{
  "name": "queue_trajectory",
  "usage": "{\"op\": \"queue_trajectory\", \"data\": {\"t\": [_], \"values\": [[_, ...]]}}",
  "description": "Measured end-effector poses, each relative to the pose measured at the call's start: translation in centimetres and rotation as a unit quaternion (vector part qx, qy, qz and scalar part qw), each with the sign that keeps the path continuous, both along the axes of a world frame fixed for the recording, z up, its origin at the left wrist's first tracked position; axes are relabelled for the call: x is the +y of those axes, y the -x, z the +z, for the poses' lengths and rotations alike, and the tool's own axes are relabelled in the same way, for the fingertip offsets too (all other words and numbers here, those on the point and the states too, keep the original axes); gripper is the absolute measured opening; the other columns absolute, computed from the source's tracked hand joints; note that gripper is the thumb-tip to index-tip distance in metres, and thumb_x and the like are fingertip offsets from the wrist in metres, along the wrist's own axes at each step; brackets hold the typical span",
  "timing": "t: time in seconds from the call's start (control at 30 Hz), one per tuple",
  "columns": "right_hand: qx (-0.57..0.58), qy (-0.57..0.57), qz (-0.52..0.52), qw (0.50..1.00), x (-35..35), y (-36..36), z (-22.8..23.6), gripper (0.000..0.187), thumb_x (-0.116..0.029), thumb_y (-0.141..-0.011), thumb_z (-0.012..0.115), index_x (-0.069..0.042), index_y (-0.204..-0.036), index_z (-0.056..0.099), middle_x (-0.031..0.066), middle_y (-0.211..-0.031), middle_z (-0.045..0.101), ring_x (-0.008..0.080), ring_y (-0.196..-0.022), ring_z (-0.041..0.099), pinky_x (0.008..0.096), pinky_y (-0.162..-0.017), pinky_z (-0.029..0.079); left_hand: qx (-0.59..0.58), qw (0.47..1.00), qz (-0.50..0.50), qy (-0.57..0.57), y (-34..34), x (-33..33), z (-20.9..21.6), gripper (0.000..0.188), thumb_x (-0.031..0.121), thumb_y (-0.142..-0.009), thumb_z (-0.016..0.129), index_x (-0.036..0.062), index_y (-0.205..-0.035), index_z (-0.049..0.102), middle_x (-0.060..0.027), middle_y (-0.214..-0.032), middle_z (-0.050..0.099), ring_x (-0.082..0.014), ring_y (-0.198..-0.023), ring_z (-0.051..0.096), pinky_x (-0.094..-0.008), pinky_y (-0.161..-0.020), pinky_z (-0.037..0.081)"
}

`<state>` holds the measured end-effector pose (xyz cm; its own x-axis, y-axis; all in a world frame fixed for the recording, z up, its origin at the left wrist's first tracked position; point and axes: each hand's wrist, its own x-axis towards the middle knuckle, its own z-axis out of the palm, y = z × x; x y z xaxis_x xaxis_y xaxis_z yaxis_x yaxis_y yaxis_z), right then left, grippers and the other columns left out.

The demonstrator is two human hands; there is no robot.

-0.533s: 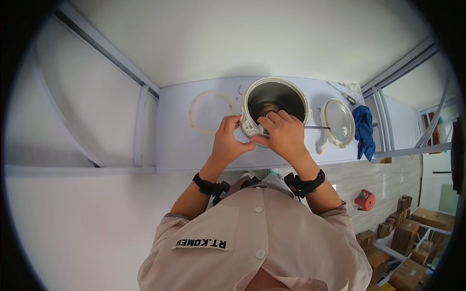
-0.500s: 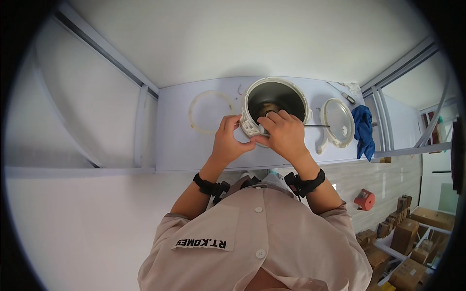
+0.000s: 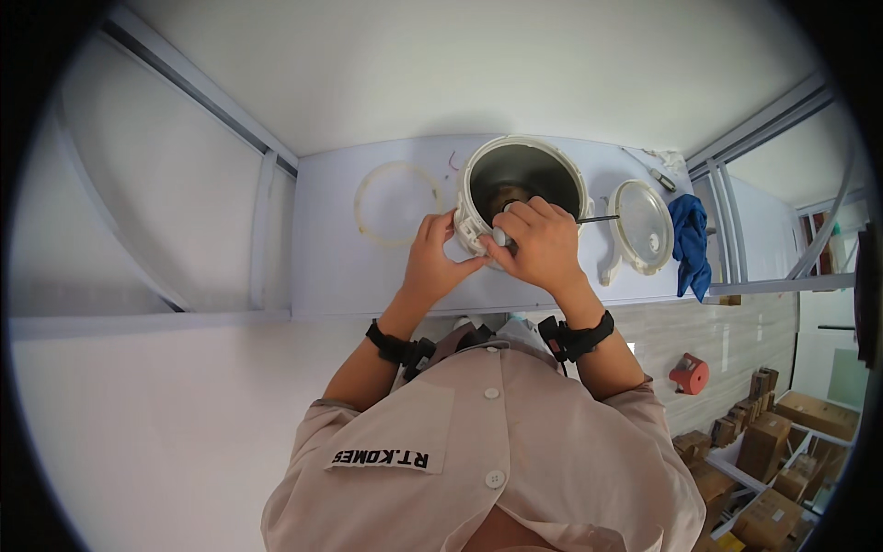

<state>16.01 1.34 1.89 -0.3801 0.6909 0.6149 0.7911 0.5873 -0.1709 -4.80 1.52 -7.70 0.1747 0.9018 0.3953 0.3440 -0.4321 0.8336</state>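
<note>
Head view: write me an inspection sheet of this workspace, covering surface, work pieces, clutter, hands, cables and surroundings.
Surface: pale table, a few small specks or bits near the ring.
Work pieces: white pot, open, dark inside; lid lying to its right; ring lying to its left.
Clutter: screwdriver and blue cloth at the right end.
Hands: left hand at the pot's near left side, grip unclear; right hand closed around a tool, its shaft pointing toward the lid.
Cables: thin reddish strand between ring and pot, too small to identify.
Surroundings: red stool and boxes at lower right.
</note>
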Motion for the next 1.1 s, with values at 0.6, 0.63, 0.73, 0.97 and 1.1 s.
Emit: {"op": "queue_trajectory", "data": {"t": [0.6, 0.63, 0.73, 0.97, 1.1], "values": [[0.004, 0.000, 0.009, 1.000, 0.0, -0.7, -0.3, 0.025, -0.036, -0.078, 0.089, -0.018, -0.085, 0.073, -0.0039, -0.084, 0.065, 0.0198, -0.081, 0.064, 0.0368, -0.066, 0.052, -0.037, 0.999, 0.021, 0.017, -0.8, -1.1, 0.2, 0.077, 0.012, -0.070, 0.103, -0.0001, -0.133, 0.061, -0.0120, -0.130, 0.061, -0.0242, -0.121, 0.070, -0.0410, -0.100, 0.067], [0.001, 0.001, 0.008, 1.000, 0.0, -0.7, -0.3, 0.024, -0.036, -0.078, 0.089, -0.018, -0.085, 0.073, -0.0040, -0.084, 0.065, 0.0198, -0.081, 0.064, 0.0367, -0.066, 0.053, -0.041, 0.999, 0.021, 0.014, -0.8, -1.1, 0.1, 0.077, 0.012, -0.070, 0.104, -0.0001, -0.133, 0.061, -0.0118, -0.130, 0.061, -0.0241, -0.120, 0.071, -0.0411, -0.100, 0.067], [-0.002, 0.001, 0.009, 1.000, 0.0, -0.8, -0.3, 0.024, -0.036, -0.078, 0.089, -0.018, -0.085, 0.073, -0.0041, -0.083, 0.065, 0.0197, -0.081, 0.064, 0.0367, -0.066, 0.053, -0.050, 0.998, 0.021, 0.010, -0.9, -1.1, 0.0, 0.077, 0.012, -0.069, 0.104, -0.0003, -0.132, 0.061, -0.0112, -0.130, 0.063, -0.0237, -0.120, 0.072, -0.0411, -0.101, 0.066], [0.009, -0.002, 0.042, 0.999, 0.1, -1.1, 0.2, 0.028, -0.033, -0.077, 0.091, -0.014, -0.082, 0.072, -0.0011, -0.080, 0.065, 0.0233, -0.073, 0.061, 0.0377, -0.063, 0.051, -0.030, 0.999, 0.044, -0.003, -1.0, -1.3, -0.7, 0.077, 0.017, -0.065, 0.106, -0.0008, -0.126, 0.061, -0.0127, -0.128, 0.064, -0.0259, -0.117, 0.072, -0.0388, -0.100, 0.064], [0.015, 0.006, 0.059, 0.998, 0.3, -1.8, 0.2, 0.027, -0.031, -0.077, 0.091, -0.014, -0.082, 0.071, -0.0007, -0.079, 0.065, 0.0236, -0.072, 0.060, 0.0374, -0.062, 0.050, 0.036, 0.996, 0.081, -0.006, -1.6, -1.7, 0.2, 0.082, 0.024, -0.060, 0.108, 0.0010, -0.120, 0.057, -0.0145, -0.121, 0.063, -0.0288, -0.108, 0.069, -0.0406, -0.093, 0.059]]}}
